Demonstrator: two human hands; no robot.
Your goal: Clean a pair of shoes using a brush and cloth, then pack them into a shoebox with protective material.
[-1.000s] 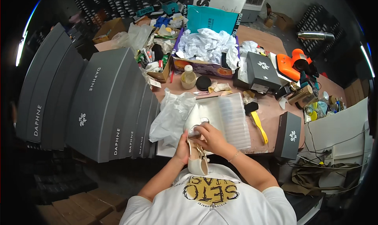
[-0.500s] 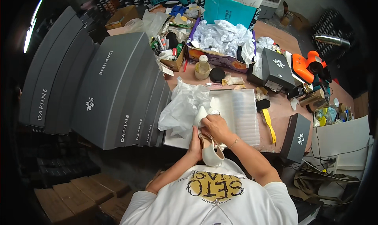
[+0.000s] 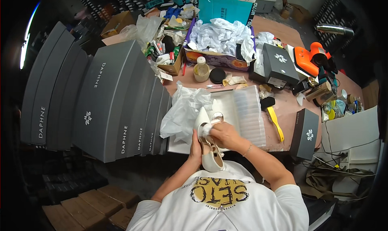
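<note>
A white pointed shoe (image 3: 211, 161) with a strap is held over the near edge of an open shoe box, toe away from me. My left hand (image 3: 195, 149) wraps round the shoe's left side. At the shoe's opening, my right hand (image 3: 227, 136) pinches a white wad (image 3: 205, 129) that looks like crumpled paper or cloth. Whether part of the wad is still inside the toe is hidden. Crumpled white tissue paper (image 3: 184, 110) spills over the left of the box (image 3: 178, 147). Translucent ribbed wrapping (image 3: 249, 118) covers its right side.
Tall stacks of dark grey shoe boxes (image 3: 109, 97) stand at left. Right of the open box lies a yellow-handled brush (image 3: 276, 126), with a grey box (image 3: 305, 134) beyond. Behind are a bottle (image 3: 201, 71), a black round lid (image 3: 217, 75) and a purple carton (image 3: 226, 61) of crumpled paper.
My right hand has drawn back slightly from the toe, and the white wad now shows at its fingers. The shoe has tilted a little; my left hand keeps its hold. The view has shifted slightly.
</note>
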